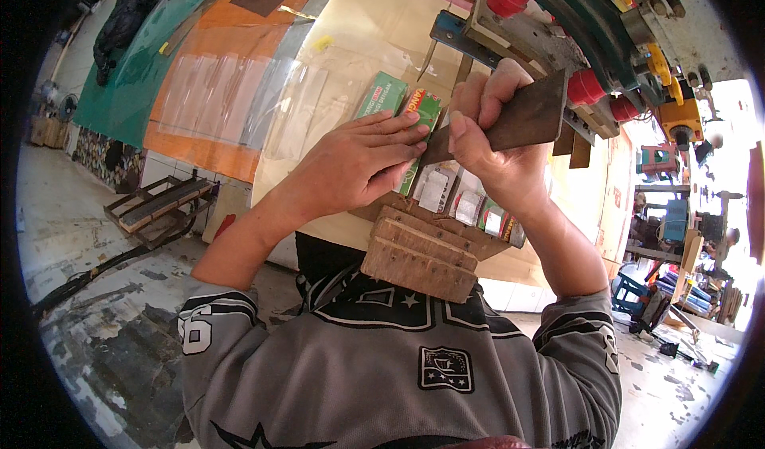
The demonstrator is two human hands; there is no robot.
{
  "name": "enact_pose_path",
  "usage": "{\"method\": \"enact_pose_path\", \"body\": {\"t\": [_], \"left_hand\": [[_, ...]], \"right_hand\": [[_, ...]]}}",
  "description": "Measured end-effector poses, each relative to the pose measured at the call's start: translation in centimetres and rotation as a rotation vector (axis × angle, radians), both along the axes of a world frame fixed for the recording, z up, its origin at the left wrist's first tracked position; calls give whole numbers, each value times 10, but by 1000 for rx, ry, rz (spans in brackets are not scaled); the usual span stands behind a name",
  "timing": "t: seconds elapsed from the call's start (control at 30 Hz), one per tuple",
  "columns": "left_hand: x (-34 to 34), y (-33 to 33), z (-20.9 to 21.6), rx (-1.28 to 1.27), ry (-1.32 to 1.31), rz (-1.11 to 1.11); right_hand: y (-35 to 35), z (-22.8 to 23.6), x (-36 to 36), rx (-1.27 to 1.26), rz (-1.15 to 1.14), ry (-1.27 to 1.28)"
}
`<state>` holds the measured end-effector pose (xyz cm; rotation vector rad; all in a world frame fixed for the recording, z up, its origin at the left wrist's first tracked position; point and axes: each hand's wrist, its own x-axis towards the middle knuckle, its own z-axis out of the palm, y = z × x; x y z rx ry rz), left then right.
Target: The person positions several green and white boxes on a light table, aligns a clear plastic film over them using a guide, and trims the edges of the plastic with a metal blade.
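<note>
My left hand (351,158) lies with its fingers stretched over a green printed package (382,94) on the pale worktop (358,19). Its fingertips reach a green and red strip (425,108) of the packaging. Just to the right, my right hand (498,146) is closed round a dark flat plate (530,114), tilted, with its lower edge down by the left fingertips. Several small clear-fronted packs (466,207) sit in a row below the right hand. Nearer to me, a stepped wooden block (414,262) juts from the worktop's edge. My right fingertips are partly hidden.
A dark green machine (586,23) with red knobs (587,90) stands close at the upper right. Clear plastic sheets (215,90) rest on an orange surface (179,142) at the left. A low metal frame (163,202) stands on the floor.
</note>
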<state>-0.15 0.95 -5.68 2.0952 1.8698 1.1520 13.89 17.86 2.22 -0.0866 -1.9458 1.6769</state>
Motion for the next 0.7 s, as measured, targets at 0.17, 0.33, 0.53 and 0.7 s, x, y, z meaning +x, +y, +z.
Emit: {"method": "enact_pose_path", "body": {"t": [0.17, 0.33, 0.53, 0.7], "left_hand": [[0, 1, -2, -2, 14, -2], [0, 1, -1, 3, 26, 3], [0, 1, -2, 9, 16, 0], [0, 2, -4, 13, 29, 0]], "right_hand": [[2, -7, 2, -25, 3, 6], [0, -8, 2, -34, -9, -5], [2, -14, 1, -51, 8, -4], [0, -14, 2, -31, 21, -24]]}}
